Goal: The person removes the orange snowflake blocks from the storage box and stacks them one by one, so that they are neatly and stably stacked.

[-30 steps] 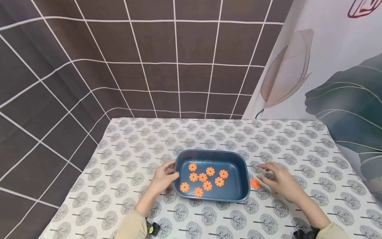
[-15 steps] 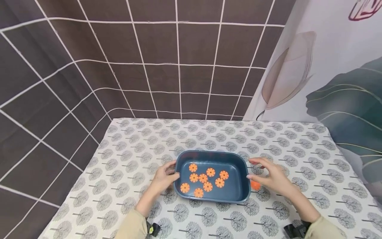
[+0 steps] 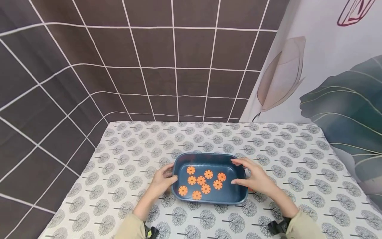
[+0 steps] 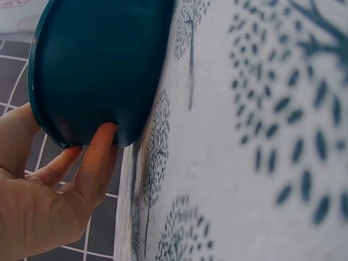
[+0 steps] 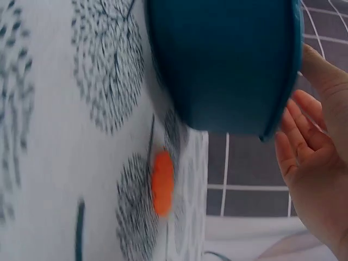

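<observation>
A dark blue oblong basin stands on the table with several orange notched discs lying flat inside it. My left hand holds the basin's left end, thumb at the rim and fingers against the outer wall. Over the basin's right end is my right hand, thumb and fingers spread apart with nothing between them. Whether it touches the rim cannot be told. One more orange disc lies on the cloth outside the basin's right wall, mostly hidden by the right hand in the head view.
A white cloth printed with grey trees covers the table. Behind it hangs a dark curtain with white grid lines, and a pale leaf-patterned curtain hangs at the right. Dark straps with small devices sit on the wrists.
My right hand has moved left, from beside the loose disc to over the basin's right end. The left hand has kept its hold, and the discs in the basin lie as before.
</observation>
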